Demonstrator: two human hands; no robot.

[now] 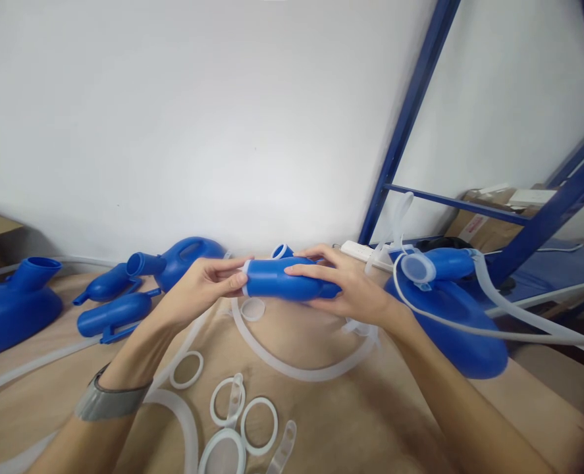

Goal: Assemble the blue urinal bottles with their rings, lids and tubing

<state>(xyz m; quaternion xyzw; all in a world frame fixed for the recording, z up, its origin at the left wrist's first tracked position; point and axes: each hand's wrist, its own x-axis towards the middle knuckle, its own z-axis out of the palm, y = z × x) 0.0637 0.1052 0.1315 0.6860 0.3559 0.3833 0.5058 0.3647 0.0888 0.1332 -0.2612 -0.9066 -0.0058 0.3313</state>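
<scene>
A blue plastic funnel piece [276,280], wide at the left and tapering to a narrow end at the right, lies sideways in the air between my hands. My right hand [345,280] is wrapped around its body, fingers on top. With thumb and fingers my left hand [210,283] pinches the white ring [245,280] at the funnel's wide end; the ring is partly covered by the fingers. Just behind the funnel shows the round mouth of another blue piece [282,251], mostly hidden. Under it a translucent hose [311,374] curves across the brown covering.
At left are blue bottles [5,319] and similar funnel pieces [116,314]. Loose white rings [259,426] and a clear strap [282,447] lie in front. At right stands a blue bottle [462,332] with funnel and hose, near a blue metal frame [400,131] and power strip [361,251].
</scene>
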